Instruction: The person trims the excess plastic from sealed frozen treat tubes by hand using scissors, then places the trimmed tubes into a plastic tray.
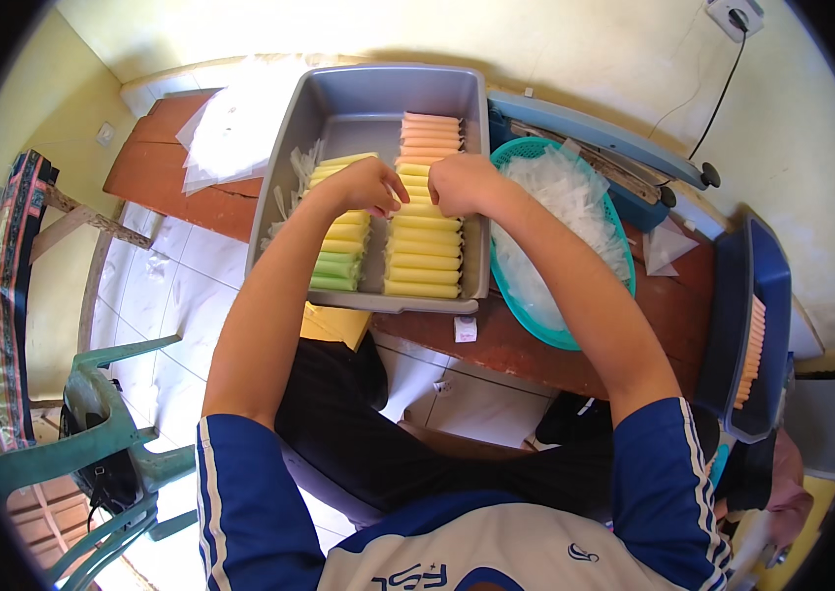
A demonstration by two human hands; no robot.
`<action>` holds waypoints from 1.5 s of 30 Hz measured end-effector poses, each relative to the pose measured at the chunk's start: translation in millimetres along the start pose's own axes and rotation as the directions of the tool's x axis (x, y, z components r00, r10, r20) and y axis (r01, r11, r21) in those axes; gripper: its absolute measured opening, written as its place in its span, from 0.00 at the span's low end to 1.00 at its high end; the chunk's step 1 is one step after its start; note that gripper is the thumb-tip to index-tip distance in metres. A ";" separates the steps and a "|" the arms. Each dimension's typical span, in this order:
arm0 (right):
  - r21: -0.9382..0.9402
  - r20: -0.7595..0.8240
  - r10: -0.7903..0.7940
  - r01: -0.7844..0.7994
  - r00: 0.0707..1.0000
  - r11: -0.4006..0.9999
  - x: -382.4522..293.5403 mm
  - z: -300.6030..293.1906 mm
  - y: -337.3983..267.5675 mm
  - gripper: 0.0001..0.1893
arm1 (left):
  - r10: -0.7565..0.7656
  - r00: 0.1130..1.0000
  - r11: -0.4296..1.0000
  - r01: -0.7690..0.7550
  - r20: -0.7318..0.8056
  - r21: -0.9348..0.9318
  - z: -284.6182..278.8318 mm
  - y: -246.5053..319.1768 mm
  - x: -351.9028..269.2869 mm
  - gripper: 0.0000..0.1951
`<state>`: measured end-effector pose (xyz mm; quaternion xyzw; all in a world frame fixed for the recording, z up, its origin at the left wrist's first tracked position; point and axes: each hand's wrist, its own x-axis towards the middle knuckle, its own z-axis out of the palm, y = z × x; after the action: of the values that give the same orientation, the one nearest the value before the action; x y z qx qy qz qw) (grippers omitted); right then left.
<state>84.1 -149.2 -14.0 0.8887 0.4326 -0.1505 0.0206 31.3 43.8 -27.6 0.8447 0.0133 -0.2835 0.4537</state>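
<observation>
A grey plastic tub (388,77) holds rows of filled tube packets. Its right row has orange packets (428,137) at the far end and yellow packets (423,258) nearer me; the left row has yellow ones and green packets (334,272). Over the gap between the rows is my left hand (365,186), fingers curled and pointing right. My right hand (459,185) rests its curled fingers at the right row, on or just above a yellow packet. Whether either hand grips a packet is hidden by the fingers. Loose clear plastic ends stick up at the tub's left side.
Right of the tub, a turquoise basket (572,343) holds clear plastic pieces. Behind it is a blue long-armed device (594,122), probably a bag sealer. A dark blue tub (772,258) with orange packets stands far right. Plastic sheets (221,140) lie left on the wooden bench (158,159).
</observation>
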 end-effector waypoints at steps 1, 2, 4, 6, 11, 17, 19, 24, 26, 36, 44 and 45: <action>0.001 0.000 -0.002 0.002 1.000 1.000 0.6 -1.1 -1.1 0.08 | -0.012 1.000 1.000 0.012 0.009 -0.017 0.5 -1.0 0.6 0.12; -0.013 0.028 -0.001 0.001 1.000 1.000 1.3 -2.1 -2.3 0.08 | -0.013 1.000 1.000 0.013 0.008 -0.017 1.0 -2.3 0.9 0.12; -0.028 0.056 0.003 -0.002 0.998 1.000 1.9 -1.7 -1.8 0.08 | -0.025 1.000 0.999 0.025 0.010 0.021 3.0 -1.3 1.7 0.12; -0.060 0.077 -0.004 0.009 0.997 0.998 1.9 -1.3 -2.5 0.09 | -0.020 1.000 0.999 0.020 0.009 0.044 4.6 -1.3 3.2 0.12; -0.098 0.091 0.016 -0.007 0.996 0.995 3.2 4.5 -3.6 0.10 | -0.010 1.000 0.997 0.010 -0.007 0.075 7.4 -3.3 5.6 0.11; -0.114 0.096 0.034 -0.023 0.995 0.993 1.1 3.9 -5.8 0.11 | -0.029 0.999 0.995 0.032 -0.034 0.092 10.3 -3.5 6.7 0.11; -0.116 0.090 0.027 -0.017 0.996 0.993 -0.5 2.4 -7.0 0.11 | -0.048 0.998 0.995 0.051 -0.041 0.089 11.0 -5.8 8.5 0.11; -0.115 0.109 -0.021 0.033 0.994 0.993 -4.2 -0.5 -9.0 0.13 | -0.058 0.997 0.990 0.063 -0.045 0.126 12.3 -7.7 11.5 0.11; -0.123 0.105 -0.019 0.032 0.994 0.992 -4.1 1.2 -9.0 0.13 | -0.060 0.997 0.988 0.067 -0.052 0.140 12.9 -6.5 11.0 0.10; -0.119 0.084 -0.040 0.050 0.996 0.992 -5.2 5.6 -7.8 0.11 | -0.051 0.997 0.977 0.062 -0.057 0.206 12.3 2.1 2.8 0.07; -0.131 0.065 -0.057 0.065 0.996 0.989 -6.4 6.5 -7.4 0.11 | -0.059 0.998 0.978 0.065 -0.036 0.199 10.7 -0.4 5.7 0.08; -0.135 0.067 -0.060 0.069 0.996 0.988 -6.6 6.6 -7.3 0.11 | -0.062 0.998 0.977 0.067 -0.033 0.201 10.8 0.0 5.5 0.08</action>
<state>73.0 -150.8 -17.7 0.8656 0.4695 -0.1488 0.0904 30.9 34.1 -35.0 0.8892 0.0177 -0.2869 0.3559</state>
